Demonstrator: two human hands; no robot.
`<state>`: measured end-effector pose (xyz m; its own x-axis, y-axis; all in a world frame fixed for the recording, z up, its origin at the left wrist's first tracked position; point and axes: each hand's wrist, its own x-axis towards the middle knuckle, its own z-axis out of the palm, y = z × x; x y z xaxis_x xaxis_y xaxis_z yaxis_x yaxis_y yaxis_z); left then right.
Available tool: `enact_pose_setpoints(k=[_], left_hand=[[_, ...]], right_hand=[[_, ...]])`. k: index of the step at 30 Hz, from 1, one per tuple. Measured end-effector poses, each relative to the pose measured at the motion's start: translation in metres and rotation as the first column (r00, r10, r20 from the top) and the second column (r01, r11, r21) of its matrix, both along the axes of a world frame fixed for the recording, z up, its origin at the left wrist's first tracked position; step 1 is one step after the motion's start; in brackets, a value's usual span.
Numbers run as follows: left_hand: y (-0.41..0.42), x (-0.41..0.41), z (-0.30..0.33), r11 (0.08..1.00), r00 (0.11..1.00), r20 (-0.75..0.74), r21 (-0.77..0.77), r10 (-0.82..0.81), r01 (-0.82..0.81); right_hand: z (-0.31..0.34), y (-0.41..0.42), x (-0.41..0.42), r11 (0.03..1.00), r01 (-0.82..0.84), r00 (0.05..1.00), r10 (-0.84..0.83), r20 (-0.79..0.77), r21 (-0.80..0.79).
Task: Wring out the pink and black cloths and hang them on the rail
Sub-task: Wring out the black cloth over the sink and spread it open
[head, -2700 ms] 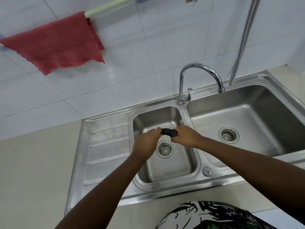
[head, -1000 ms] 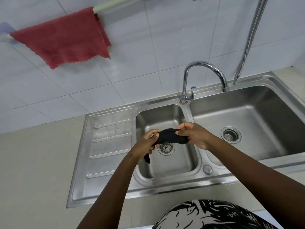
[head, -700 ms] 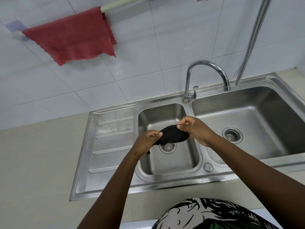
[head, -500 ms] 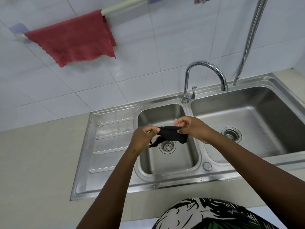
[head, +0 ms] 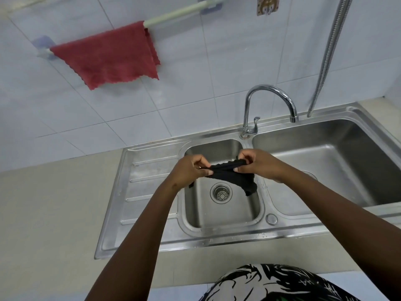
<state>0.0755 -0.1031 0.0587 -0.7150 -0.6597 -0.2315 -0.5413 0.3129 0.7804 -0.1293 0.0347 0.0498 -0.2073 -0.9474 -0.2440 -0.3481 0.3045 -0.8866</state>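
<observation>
The black cloth [head: 234, 178] is stretched between my two hands above the small left basin [head: 221, 211] of the steel sink. My left hand [head: 189, 170] pinches its left end and my right hand [head: 259, 165] pinches its upper right edge. The rest of the cloth sags below, a corner dangling toward the basin's right wall. The pink cloth [head: 108, 56] hangs spread over the pale rail [head: 180, 13] on the tiled wall, upper left. The rail's right part is bare.
A chrome tap [head: 268, 105] rises behind the basins. A metal hose [head: 327, 53] hangs at the right above the large right basin [head: 325, 161]. The ribbed draining board [head: 149, 187] lies to the left, set in a beige counter [head: 50, 213].
The tightly twisted black cloth has been loosened and opened out between my hands. My hands have moved apart and a little higher, and the head view has tilted up, showing more of the rail.
</observation>
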Motion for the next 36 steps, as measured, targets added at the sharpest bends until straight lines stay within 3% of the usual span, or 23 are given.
enact_pose_setpoints(k=[3,6,10,13,19,24,27,30,36], left_hand=[[0.004,0.005,0.008,0.978,0.99,-0.13,0.209,0.052,-0.024],[0.007,0.007,0.016,0.957,0.977,-0.195,0.288,0.089,-0.03],[0.008,0.008,0.013,0.983,0.99,-0.139,0.181,0.026,0.0],[0.01,0.01,0.012,0.996,0.994,-0.107,0.085,0.006,0.003],[0.016,0.017,0.015,0.971,0.986,-0.137,0.207,-0.091,0.119],[0.018,0.014,0.013,0.989,0.997,0.003,0.122,-0.08,0.079],[0.012,0.016,0.012,0.997,0.997,0.038,-0.024,0.068,-0.067],[0.007,0.017,0.011,0.976,0.993,0.108,-0.214,0.057,-0.033],[0.009,0.026,-0.001,0.966,0.943,0.31,-0.183,-0.118,0.181]], right_hand=[[0.006,0.004,-0.005,0.999,-0.033,0.997,0.032,0.064,0.016],[0.018,0.007,-0.01,0.996,-0.081,0.993,0.084,-0.081,0.041],[0.031,0.004,-0.008,0.986,-0.165,0.92,0.15,-0.362,-0.012],[0.037,0.003,-0.009,0.984,-0.161,0.928,0.126,-0.351,-0.072],[0.047,0.005,-0.006,0.991,-0.101,0.97,0.079,-0.228,-0.083],[0.052,0.004,-0.003,0.989,-0.1,0.962,0.068,-0.265,-0.108],[0.051,0.004,-0.012,0.983,-0.169,0.894,0.12,-0.432,-0.076],[0.045,0.006,-0.017,0.977,-0.207,0.848,0.152,-0.507,-0.053],[0.037,0.011,-0.032,0.976,-0.213,0.683,0.179,-0.709,0.041]])
